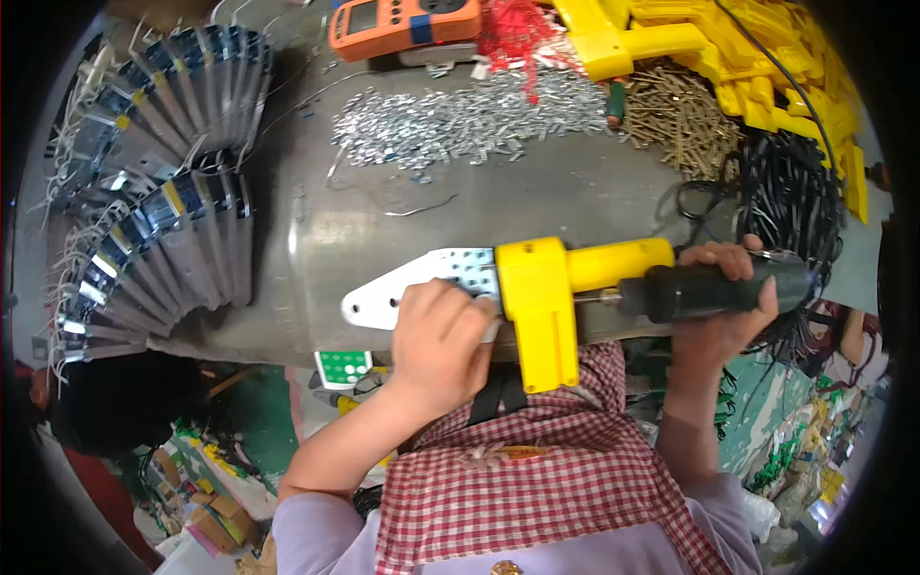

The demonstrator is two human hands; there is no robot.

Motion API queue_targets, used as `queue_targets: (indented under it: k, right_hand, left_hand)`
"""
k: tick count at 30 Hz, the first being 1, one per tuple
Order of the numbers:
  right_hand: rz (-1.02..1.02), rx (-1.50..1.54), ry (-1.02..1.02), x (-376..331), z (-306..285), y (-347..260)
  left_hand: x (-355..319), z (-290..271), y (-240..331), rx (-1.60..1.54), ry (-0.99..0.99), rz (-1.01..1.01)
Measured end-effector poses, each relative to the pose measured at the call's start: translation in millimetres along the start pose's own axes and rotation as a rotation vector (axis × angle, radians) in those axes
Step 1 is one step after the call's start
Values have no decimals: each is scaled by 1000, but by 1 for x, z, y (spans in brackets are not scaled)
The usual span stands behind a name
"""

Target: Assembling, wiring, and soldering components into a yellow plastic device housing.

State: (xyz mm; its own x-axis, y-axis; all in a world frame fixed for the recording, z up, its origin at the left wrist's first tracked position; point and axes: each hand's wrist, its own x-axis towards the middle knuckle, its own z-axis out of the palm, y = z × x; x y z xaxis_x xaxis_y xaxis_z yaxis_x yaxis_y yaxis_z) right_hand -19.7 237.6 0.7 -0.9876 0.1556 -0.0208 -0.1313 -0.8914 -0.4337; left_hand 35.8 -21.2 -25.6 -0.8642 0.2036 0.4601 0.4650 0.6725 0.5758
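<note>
My left hand (436,340) presses down on a flat white metal plate (402,287) with holes, which is fitted into a yellow plastic housing (537,307) at the table's near edge. My right hand (724,316) is wrapped around a dark green electric screwdriver (719,286), lying horizontally. Its bit points left into the yellow housing's arm (618,264). A black cable runs off the tool's right end.
The grey metal table (537,192) bears a heap of small silver parts (460,120), brass screws (680,115), black cables (786,192), stacked yellow housings (747,48), an orange meter (402,24) and fanned rows of grey units (163,240) at the left.
</note>
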Motion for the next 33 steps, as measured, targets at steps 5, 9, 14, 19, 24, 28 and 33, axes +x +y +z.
queue_targets:
  k: [5, 9, 14, 19, 24, 28, 33]
  right_hand:
    - [69, 9, 212, 21, 8, -15]
    - [-51, -812, -45, 108, 34, -132]
    - [-1223, -2658, -178, 153, 43, -161]
    - [-775, -2578, -715, 151, -11, -94]
    - [-39, -1518, -283, 66, 37, -24]
    - [-84, -1657, -881, 84, 50, 73]
    - [-327, -1457, -814, 175, 117, 150]
  left_hand:
    - [-1, -7, 2, 53, -63, -121]
    - [-4, -20, 3, -32, 43, -201]
    - [-5, -32, -13, 199, -85, 59]
    - [-6, -53, -27, 181, 162, -95]
    - [-22, -87, -31, -298, 580, -617]
    - [-51, -107, -59, -95, 492, -778]
    - [-48, -102, -47, 363, 312, -672]
